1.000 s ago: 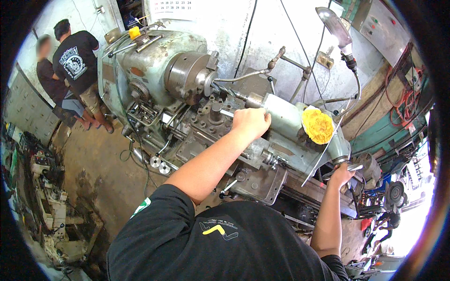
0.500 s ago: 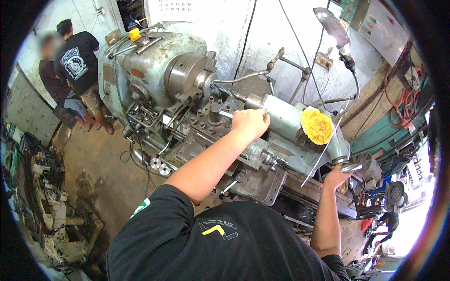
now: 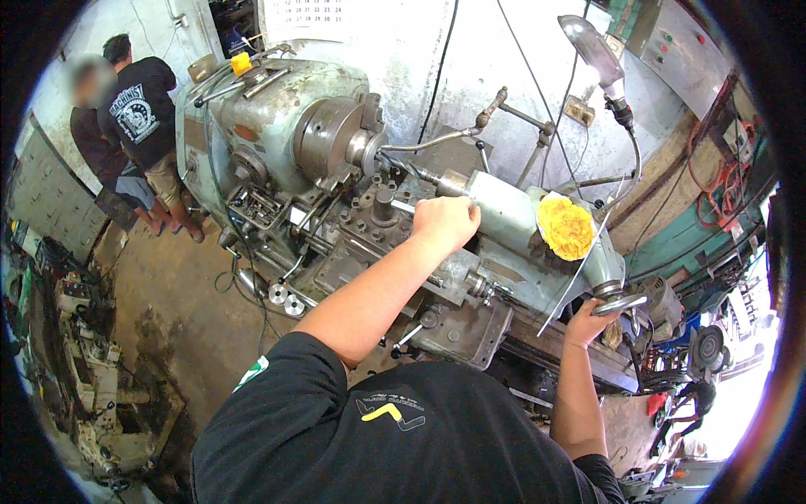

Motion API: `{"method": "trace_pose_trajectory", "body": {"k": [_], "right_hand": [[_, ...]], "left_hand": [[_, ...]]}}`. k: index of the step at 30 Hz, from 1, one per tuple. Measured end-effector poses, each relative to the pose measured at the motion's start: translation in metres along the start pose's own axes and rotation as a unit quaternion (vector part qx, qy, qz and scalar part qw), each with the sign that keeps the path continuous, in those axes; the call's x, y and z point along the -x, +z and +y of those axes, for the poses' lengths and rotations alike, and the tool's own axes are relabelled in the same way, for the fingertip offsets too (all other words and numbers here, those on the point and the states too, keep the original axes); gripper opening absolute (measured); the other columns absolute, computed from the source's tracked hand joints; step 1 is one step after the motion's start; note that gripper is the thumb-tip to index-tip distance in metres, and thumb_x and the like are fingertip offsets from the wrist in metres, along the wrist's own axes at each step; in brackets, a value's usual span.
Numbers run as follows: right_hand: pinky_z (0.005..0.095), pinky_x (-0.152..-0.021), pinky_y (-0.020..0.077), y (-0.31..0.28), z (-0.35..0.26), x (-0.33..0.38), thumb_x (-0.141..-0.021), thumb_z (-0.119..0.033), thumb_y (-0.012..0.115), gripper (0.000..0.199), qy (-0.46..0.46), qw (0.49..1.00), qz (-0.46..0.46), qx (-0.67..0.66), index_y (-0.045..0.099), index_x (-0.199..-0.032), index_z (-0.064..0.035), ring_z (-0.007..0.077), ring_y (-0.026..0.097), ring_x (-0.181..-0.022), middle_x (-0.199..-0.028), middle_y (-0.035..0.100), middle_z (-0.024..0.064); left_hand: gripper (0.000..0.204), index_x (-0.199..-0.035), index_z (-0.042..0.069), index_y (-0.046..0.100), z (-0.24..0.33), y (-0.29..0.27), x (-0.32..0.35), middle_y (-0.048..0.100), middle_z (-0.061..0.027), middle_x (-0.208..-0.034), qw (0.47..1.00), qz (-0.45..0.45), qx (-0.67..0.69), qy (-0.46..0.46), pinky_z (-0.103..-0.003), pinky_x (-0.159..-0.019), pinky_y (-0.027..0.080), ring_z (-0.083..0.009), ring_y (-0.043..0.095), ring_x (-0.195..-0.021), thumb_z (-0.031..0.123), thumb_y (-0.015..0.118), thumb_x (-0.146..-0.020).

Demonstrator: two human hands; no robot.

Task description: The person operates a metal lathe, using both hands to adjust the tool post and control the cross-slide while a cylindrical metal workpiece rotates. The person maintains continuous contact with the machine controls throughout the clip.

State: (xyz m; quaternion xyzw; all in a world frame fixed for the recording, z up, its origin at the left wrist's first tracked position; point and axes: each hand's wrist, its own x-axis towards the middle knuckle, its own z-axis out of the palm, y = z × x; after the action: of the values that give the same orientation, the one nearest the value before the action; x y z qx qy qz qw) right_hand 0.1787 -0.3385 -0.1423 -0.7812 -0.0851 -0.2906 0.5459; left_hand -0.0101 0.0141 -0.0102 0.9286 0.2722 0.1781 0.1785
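My left hand is closed in a fist over the lathe carriage, beside the tailstock. Its fingers seem wrapped round the end of a steel bar that runs out from the tool post; the grip's underside is hidden. At the tailstock's right end, my right hand grips the rim of a shiny handwheel. A twist drill sticks out of the tailstock quill toward a round metal workpiece held in the chuck. The drill tip is at the workpiece's face.
A yellow crumpled cloth lies on the tailstock next to a thin pale rod. A bent coolant pipe reaches the chuck. A lit lamp hangs above. Two people stand at far left, by the headstock.
My right hand has shifted slightly left with the handwheel's rim. More of the drill shows outside the workpiece, and the chuck jaws sit at a different angle. My left hand is nearly still.
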Motion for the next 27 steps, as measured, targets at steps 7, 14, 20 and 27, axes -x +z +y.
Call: {"method": "trace_pose_trajectory", "body": {"k": [7,14,20,27], "right_hand": [[0.0523,-0.107,0.0443,-0.039,-0.037,-0.038,-0.099,-0.042,0.066,0.069,0.103,0.984,-0.022,0.141,0.048,-0.141,0.0099,0.0381,0.056,-0.123,-0.133,0.056,0.0262],[0.0373,-0.075,0.0516,-0.046,-0.047,-0.144,-0.104,-0.034,0.057,0.03,0.47,0.809,0.058,-0.348,0.06,-0.114,-0.0062,0.0185,0.061,-0.08,-0.1,0.065,0.0049],[0.0341,-0.056,0.0415,-0.035,-0.01,-0.154,-0.104,-0.02,0.055,0.011,0.43,0.844,0.045,-0.318,0.055,-0.097,-0.0107,0.0124,0.046,-0.063,-0.075,0.045,-0.0022],[0.0348,-0.055,0.0405,-0.03,-0.022,-0.146,-0.101,-0.018,0.057,0.019,0.417,0.854,0.066,-0.303,0.052,-0.083,-0.0119,0.0137,0.045,-0.058,-0.067,0.043,-0.0019]], "left_hand": [[0.042,-0.089,0.011,0.074,-0.002,-0.001,-0.001,0.076,-0.0162,-0.088,1.0,-0.01,0.019,-0.002,-0.052,-0.081,0.057,-0.0381,0.074,-0.087,0.046,0.053,-0.099],[0.042,-0.09,0.011,0.074,0.001,-0.002,-0.001,0.076,-0.0163,-0.088,1.0,-0.007,0.015,-0.005,-0.052,-0.081,0.056,-0.038,0.074,-0.087,0.045,0.053,-0.099],[0.042,-0.091,0.011,0.074,0.0,-0.003,0.0,0.076,-0.0164,-0.089,1.0,-0.012,0.026,-0.004,-0.052,-0.081,0.057,-0.0379,0.074,-0.088,0.046,0.052,-0.099],[0.042,-0.09,0.011,0.074,0.001,-0.004,0.0,0.076,-0.0164,-0.089,1.0,-0.009,0.019,-0.009,-0.052,-0.081,0.057,-0.0383,0.074,-0.088,0.046,0.053,-0.099]]}}
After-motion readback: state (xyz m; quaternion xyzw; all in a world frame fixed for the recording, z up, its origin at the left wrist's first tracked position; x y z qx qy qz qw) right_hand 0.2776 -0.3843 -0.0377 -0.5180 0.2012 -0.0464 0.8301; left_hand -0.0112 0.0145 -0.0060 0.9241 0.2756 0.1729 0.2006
